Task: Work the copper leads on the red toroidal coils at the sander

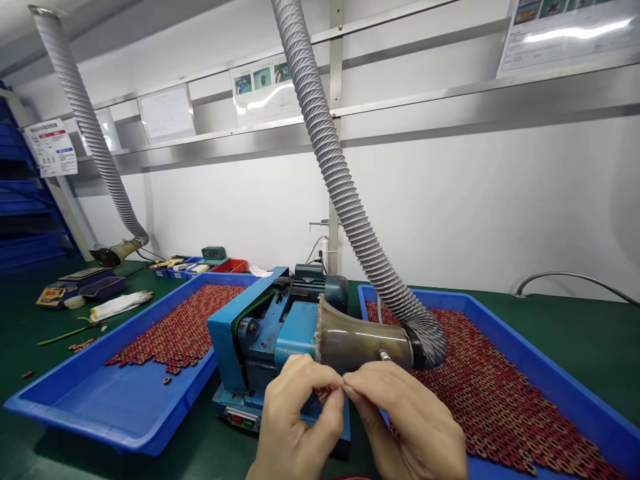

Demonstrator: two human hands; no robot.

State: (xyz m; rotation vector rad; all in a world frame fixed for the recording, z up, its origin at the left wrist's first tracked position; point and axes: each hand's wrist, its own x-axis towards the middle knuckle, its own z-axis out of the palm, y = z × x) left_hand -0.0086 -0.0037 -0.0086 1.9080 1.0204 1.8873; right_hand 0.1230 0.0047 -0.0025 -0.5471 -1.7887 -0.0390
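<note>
In front of the blue belt-driven machine, my left hand and my right hand meet at their fingertips. Thumb and index finger of the left are pinched, with a small red part showing between them, mostly covered. The right hand's thumb and fingers are also pressed together, touching the left fingertips; what they hold, if anything, is hidden. Behind the hands is the machine's brownish translucent hood. Small red and copper-coloured ring-like pieces fill much of the right blue tray.
More ring pieces lie in the left blue tray. A grey ribbed hose runs down to the hood. A white glove and small bins sit at the back left. Red and green switches face forward on the machine.
</note>
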